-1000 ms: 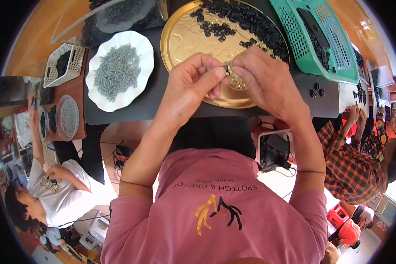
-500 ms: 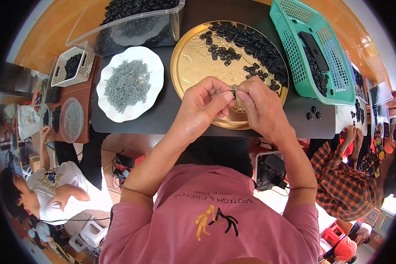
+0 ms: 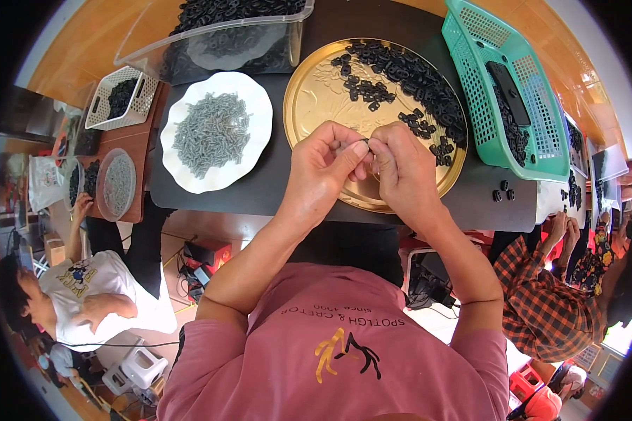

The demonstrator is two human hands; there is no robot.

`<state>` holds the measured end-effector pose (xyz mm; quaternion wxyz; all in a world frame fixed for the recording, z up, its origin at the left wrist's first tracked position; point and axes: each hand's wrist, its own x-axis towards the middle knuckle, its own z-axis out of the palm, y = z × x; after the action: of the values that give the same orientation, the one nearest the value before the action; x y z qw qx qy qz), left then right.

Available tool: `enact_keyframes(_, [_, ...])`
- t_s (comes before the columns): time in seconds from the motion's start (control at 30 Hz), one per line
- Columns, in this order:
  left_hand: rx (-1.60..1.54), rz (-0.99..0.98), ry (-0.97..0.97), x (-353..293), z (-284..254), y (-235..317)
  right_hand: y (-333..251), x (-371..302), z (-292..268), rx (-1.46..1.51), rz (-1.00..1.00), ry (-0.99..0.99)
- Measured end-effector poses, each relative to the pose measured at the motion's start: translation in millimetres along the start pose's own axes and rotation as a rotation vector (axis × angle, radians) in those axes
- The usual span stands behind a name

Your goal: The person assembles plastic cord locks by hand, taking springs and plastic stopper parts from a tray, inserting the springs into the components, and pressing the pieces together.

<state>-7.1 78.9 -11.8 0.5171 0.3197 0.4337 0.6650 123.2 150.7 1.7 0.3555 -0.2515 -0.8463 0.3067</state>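
Left hand (image 3: 317,168) and right hand (image 3: 409,168), above the gold tray (image 3: 312,105), pinch a small dark piece (image 3: 364,141) (probably light and stiff, best held by its edges).

Floor: white plastic stool (image 3: 145,366), lower left
Left side: person in white printed T-shirt (image 3: 95,291)
Right side: person in orange-and-black checked shirt (image 3: 546,305)

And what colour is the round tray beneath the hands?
The round tray is gold; it shows best in the head view.
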Motion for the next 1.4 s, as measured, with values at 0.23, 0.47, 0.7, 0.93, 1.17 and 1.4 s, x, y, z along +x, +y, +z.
enact_keyframes(0.23, [0.030, 0.020, 0.038, 7, -10, 6, 3, 14, 9, 0.077, 0.084, -0.025])
enact_keyframes(0.47, [0.025, 0.063, 0.034, 8, -27, 5, 6, 54, -15, 0.509, 0.528, -0.399])
enact_keyframes(0.7, [-0.019, 0.046, 0.008, 7, -26, 4, 62, 111, 6, -0.211, 0.209, -0.165])
enact_keyframes(0.93, [-0.051, 0.029, 0.002, 6, -27, 7, 71, 141, 26, -0.432, 0.278, -0.301])
enact_keyframes(1.17, [-0.083, 0.034, -0.016, 6, -28, 7, 69, 140, 30, -0.674, 0.095, -0.381])
enact_keyframes(1.4, [-0.129, 0.050, -0.030, 5, -26, 8, 51, 114, 0, 0.160, 0.366, -0.177])
